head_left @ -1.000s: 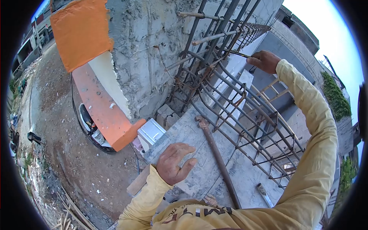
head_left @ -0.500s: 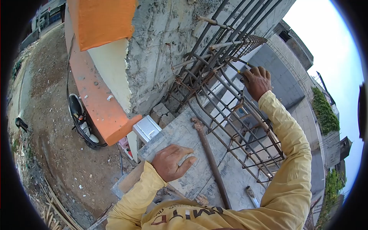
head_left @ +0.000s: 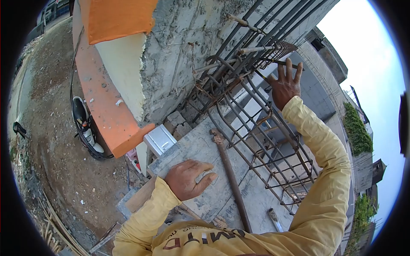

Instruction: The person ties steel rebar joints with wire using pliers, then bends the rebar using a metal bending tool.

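My right hand (head_left: 286, 87) is at the upper right with its fingers spread, beside the bent end of the rebar cage (head_left: 273, 141). A thin dark bar (head_left: 270, 62) runs from the cage to behind those fingers. Over the grey slab (head_left: 205, 149), my left hand (head_left: 188, 179) is loosely curved, thumb apart from the forefinger and nothing between them. To its right lies a long rusty metal bar (head_left: 232, 179) with a knobbed upper end. The cage has long ribbed bars crossed by bent stirrups, tied with wire where they meet the rough concrete wall (head_left: 179, 55).
Straight bars (head_left: 273, 25) rise along the wall. A white box (head_left: 159, 140) stands at the slab's left edge, beside an orange ledge (head_left: 113, 115). A brush-like tool (head_left: 274, 219) lies near my body. Down on the dirt ground (head_left: 55, 141) are a parked motorbike (head_left: 87, 128) and poles (head_left: 60, 226).
My right hand has gone from closed at a bar with a yellow mark to fingers spread upward. My left hand stays over the slab. The view has shifted slightly.
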